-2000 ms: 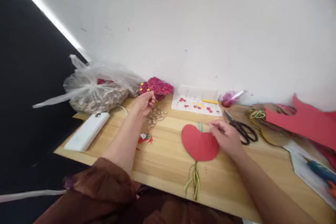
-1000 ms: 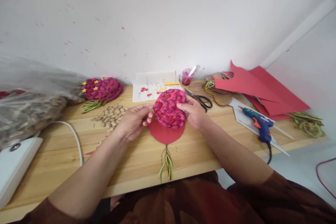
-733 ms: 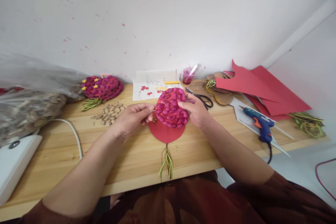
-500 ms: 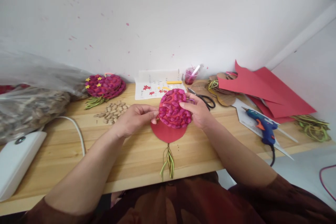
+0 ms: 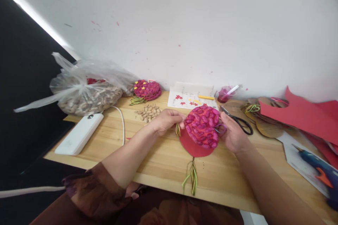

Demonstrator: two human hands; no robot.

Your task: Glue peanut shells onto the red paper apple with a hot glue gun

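- Disc [image 5: 202,126] with bumpy pink shells is held up between both hands, shells facing the head camera; the step being done seems to be holding it steady above the red paper [image 5: 194,147].
- Its left end is pinched by the left hand [image 5: 169,121], thumb and finger closed, with a stringy tassel [image 5: 178,130] hanging just under the grip.
- Its right side is gripped by the right hand [image 5: 232,133], near the purple loop [image 5: 221,128].
- Both arms are stretched forward and slanted inward, so the hands are brought close, with the disc between.
- Part of the red paper is hidden under the disc; whether they touch cannot be told.
- For the next move, a soft, even pinch seems to be called for, so no shells get knocked loose.
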